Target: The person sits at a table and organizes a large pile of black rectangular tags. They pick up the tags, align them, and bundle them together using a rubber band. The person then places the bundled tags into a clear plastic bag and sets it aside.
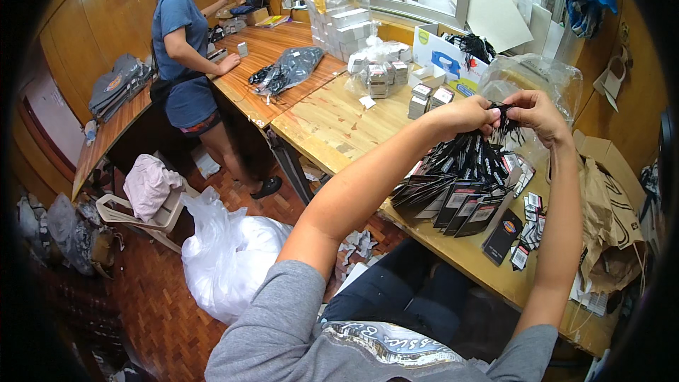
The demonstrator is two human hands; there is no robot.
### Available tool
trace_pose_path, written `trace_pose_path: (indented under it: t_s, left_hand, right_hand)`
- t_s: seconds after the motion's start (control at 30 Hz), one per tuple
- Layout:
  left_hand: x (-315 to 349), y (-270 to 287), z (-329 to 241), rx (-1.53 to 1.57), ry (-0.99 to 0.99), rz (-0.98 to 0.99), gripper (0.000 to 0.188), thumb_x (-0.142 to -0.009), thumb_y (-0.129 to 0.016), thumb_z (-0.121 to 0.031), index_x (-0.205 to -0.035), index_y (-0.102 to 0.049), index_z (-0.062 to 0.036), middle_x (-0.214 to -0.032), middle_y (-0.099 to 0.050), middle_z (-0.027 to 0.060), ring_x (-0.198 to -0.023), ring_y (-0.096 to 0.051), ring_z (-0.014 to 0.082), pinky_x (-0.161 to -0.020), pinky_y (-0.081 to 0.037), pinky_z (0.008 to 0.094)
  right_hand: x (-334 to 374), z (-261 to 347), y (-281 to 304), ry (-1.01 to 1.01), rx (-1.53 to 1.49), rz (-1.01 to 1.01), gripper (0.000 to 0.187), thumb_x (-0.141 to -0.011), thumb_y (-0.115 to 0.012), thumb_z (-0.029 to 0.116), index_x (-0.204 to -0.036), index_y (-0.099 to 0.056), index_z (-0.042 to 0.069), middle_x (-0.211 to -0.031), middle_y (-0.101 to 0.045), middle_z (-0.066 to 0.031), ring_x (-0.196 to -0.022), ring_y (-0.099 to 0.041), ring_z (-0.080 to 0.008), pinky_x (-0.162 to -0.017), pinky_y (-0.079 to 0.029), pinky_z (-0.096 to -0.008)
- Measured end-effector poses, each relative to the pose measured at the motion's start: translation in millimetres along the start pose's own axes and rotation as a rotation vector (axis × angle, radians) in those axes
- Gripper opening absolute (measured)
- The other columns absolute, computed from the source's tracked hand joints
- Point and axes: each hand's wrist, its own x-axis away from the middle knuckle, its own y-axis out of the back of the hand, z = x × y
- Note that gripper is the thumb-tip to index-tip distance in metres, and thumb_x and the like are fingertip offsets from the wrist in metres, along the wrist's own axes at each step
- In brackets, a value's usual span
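Observation:
Both of my hands are raised over the right part of the wooden table, close together. My left hand is closed in a pinch on black strings. Just right of it, my right hand pinches the same dark bunch between thumb and fingers. Below the strings hangs or rests a thick fan of black hang tags, some showing white and red label faces. One black hang tag lies apart near the table's front edge. Beside it are several small white tags, partly overlapping.
Stacks of small cards, a clear plastic bag and a white box stand behind my hands. Brown paper packaging crowds the right. A white plastic sack and chair are left. Another person stands at the far table.

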Motion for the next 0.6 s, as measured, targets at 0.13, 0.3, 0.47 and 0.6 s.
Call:
trace_pose_path:
  t_s: [0.13, 0.3, 0.47, 0.6]
  left_hand:
    - [-4.5, 4.1, 8.1, 0.04, 0.027, 0.017, 0.023, -0.085, -0.039, -0.02, -0.071, -0.047, -0.0039, -0.055, -0.042, -0.0021, -0.051, -0.041, 0.008, -0.053, -0.038, 0.0209]
    - [-2.9, 4.6, 7.0, 0.109, 0.024, -0.018, 0.023, -0.085, -0.039, -0.02, -0.07, -0.046, -0.0037, -0.053, -0.039, -0.0028, -0.049, -0.039, 0.008, -0.054, -0.039, 0.0224]
    - [-2.8, 9.0, 6.0, 0.141, -0.011, -0.016, 0.023, -0.085, -0.038, -0.019, -0.07, -0.046, -0.0037, -0.053, -0.038, -0.0033, -0.049, -0.037, 0.0075, -0.054, -0.039, 0.0227]
    - [-2.3, 7.3, 5.1, 0.13, -0.006, -0.021, 0.023, -0.085, -0.038, -0.019, -0.07, -0.045, -0.0036, -0.053, -0.038, -0.0035, -0.048, -0.037, 0.0071, -0.054, -0.039, 0.0224]
  right_hand:
    - [-3.4, -1.2, 5.6, 0.015, 0.078, -0.044, 0.015, -0.064, -0.058, 0.001, -0.078, -0.058, 0.001, -0.067, -0.055, -0.0014, -0.058, -0.05, -0.007, -0.052, -0.04, -0.018]
    - [-2.5, -3.7, -3.6, -0.033, 0.079, -0.138, 0.022, -0.068, -0.058, 0.006, -0.089, -0.055, 0.002, -0.074, -0.054, -0.0037, -0.061, -0.052, -0.0084, -0.051, -0.043, -0.0193]
    - [5.5, -7.2, -20.7, -0.056, -0.265, 0.024, 0.025, -0.069, -0.06, 0.008, -0.091, -0.052, 0.001, -0.076, -0.055, -0.0061, -0.059, -0.053, -0.0096, -0.048, -0.044, -0.0192]
    - [-5.0, -11.6, -11.0, 0.072, -0.137, -0.105, 0.019, -0.067, -0.06, 0.004, -0.085, -0.056, -0.001, -0.066, -0.056, -0.0043, -0.051, -0.05, -0.0081, -0.048, -0.041, -0.018]
